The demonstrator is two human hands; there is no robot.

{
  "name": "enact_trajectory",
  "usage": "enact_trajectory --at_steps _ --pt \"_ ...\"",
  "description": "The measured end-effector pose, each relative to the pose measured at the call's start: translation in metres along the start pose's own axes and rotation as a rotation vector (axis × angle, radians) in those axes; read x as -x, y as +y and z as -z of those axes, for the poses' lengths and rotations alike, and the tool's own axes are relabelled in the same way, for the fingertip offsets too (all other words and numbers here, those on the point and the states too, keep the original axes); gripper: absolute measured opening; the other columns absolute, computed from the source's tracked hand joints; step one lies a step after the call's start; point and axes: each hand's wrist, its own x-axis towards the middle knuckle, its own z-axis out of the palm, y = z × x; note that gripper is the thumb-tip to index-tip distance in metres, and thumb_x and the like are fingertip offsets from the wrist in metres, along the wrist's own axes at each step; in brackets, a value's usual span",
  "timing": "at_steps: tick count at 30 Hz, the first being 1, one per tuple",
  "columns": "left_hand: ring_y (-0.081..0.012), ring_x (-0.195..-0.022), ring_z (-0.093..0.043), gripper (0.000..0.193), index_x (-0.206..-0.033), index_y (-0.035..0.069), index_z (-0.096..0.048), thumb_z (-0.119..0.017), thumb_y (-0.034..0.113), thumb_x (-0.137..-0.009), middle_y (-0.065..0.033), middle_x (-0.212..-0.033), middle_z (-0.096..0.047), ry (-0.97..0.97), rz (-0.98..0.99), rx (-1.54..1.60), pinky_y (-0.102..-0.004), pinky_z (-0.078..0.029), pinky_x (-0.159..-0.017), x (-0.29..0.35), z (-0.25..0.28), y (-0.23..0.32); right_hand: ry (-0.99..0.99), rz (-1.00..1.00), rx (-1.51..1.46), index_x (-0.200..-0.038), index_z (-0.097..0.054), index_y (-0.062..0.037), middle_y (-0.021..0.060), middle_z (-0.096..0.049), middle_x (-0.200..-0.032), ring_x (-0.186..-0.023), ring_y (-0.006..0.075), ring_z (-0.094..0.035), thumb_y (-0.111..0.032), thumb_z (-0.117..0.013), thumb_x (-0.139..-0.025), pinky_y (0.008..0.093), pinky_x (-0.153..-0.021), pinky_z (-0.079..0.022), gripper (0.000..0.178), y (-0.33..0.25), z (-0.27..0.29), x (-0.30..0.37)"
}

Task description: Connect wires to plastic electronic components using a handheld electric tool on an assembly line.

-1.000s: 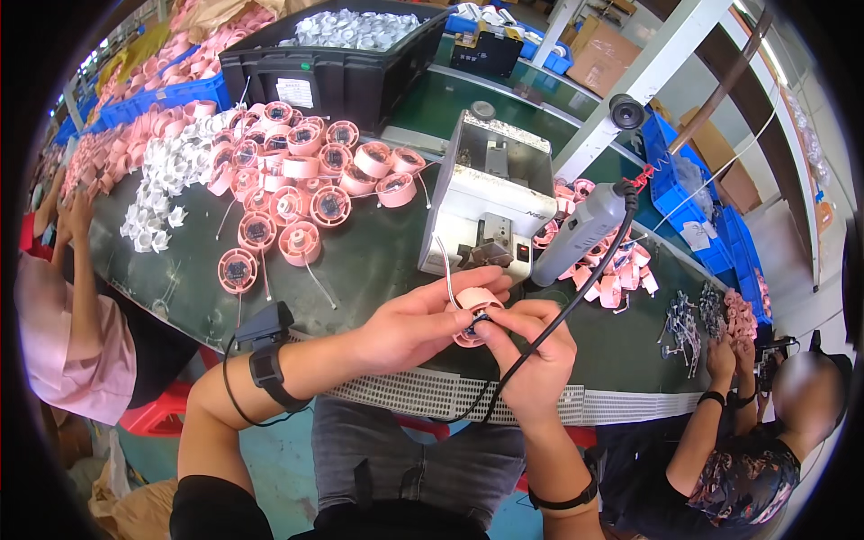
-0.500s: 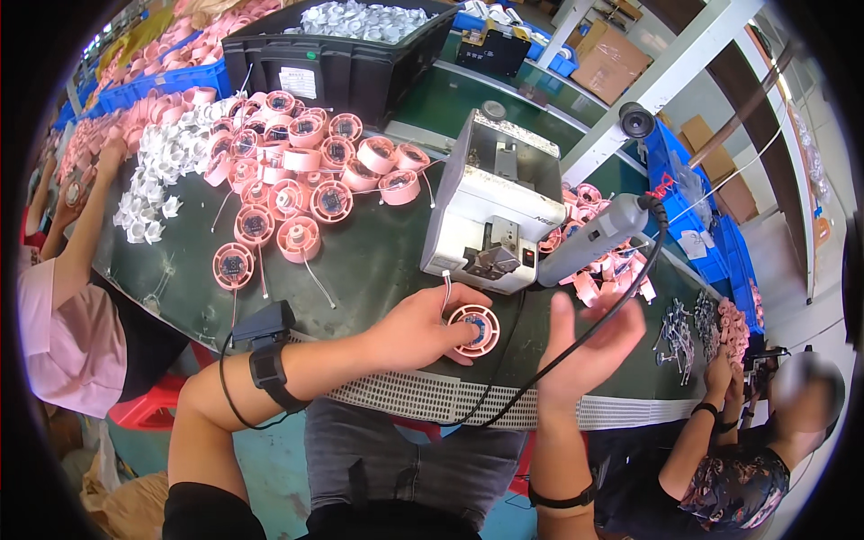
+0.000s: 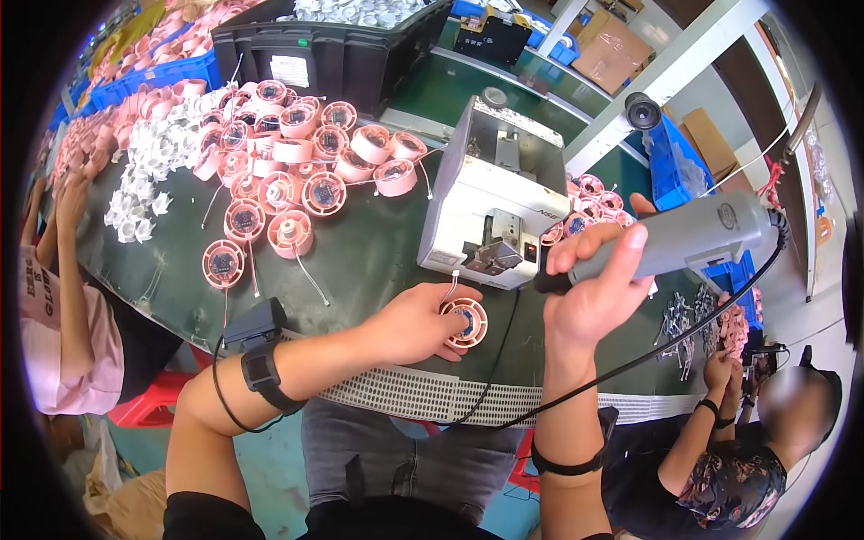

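Your right hand (image 3: 596,290) has closed on the grey corded tool (image 3: 684,241), tipping it from its steep lean beside the white machine (image 3: 531,205) until it slopes across your palm, gripped near its dark end, perhaps for control. Well apart, your left hand (image 3: 418,322) pinches the pink round housing (image 3: 473,329) over the green table (image 3: 360,261), circuit board (image 3: 467,316) facing up, apparently to keep that side exposed. Farther left, a pile of pink housings (image 3: 288,191) lies loose, seemingly for easy picking, with white cups (image 3: 148,180) beside it and a black bin (image 3: 342,67) behind.
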Motion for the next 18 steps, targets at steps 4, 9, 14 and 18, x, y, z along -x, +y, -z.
enact_trajectory --at_steps 4,9,14,18 --pt "-0.0181 -0.088 -0.065 0.041 -0.134 -0.001 -0.045 -0.051 0.01 -0.096 -0.0094 -0.108 -0.06 -0.001 -0.005 0.012 -0.0336 -0.06 -0.077 -0.001 0.0 -0.001 -0.039 -0.005 -0.054 -0.122 -0.039 0.0023 0.0055 -0.044 -0.062 -0.045 0.0139 -0.045 -0.028 -0.044 -0.101 0.0296 -0.041 -0.041 0.037 -0.004 -0.02 -0.005" --pt "-0.018 -0.088 -0.064 0.04 -0.135 -0.001 -0.045 -0.05 0.012 -0.097 -0.0094 -0.108 -0.06 0.015 0.012 0.004 -0.0337 -0.06 -0.077 0.0 -0.001 -0.001 -0.059 0.039 -0.01 -0.121 -0.038 0.0025 0.0056 -0.044 -0.061 -0.044 0.0142 -0.044 -0.026 -0.044 -0.101 0.0302 -0.041 -0.042 0.036 -0.002 -0.029 -0.006" --pt "-0.0181 -0.088 -0.064 0.039 -0.135 -0.001 -0.045 -0.049 0.012 -0.098 -0.0096 -0.108 -0.06 0.009 0.022 0.004 -0.0336 -0.06 -0.077 0.001 -0.001 0.001 0.042 0.008 -0.17 -0.113 -0.044 0.0073 0.0039 -0.047 -0.055 -0.043 0.0115 -0.047 -0.022 -0.053 -0.096 0.026 -0.043 -0.042 0.035 -0.005 -0.041 -0.009" --pt "-0.0182 -0.087 -0.064 0.039 -0.135 -0.001 -0.045 -0.049 0.012 -0.098 -0.0097 -0.108 -0.06 0.022 0.023 0.006 -0.0335 -0.06 -0.076 0.001 0.0 0.0 0.03 -0.005 -0.181 -0.113 -0.044 0.0072 0.0038 -0.047 -0.057 -0.044 0.0113 -0.047 -0.021 -0.055 -0.095 0.0259 -0.043 -0.042 0.035 0.001 -0.045 -0.007"
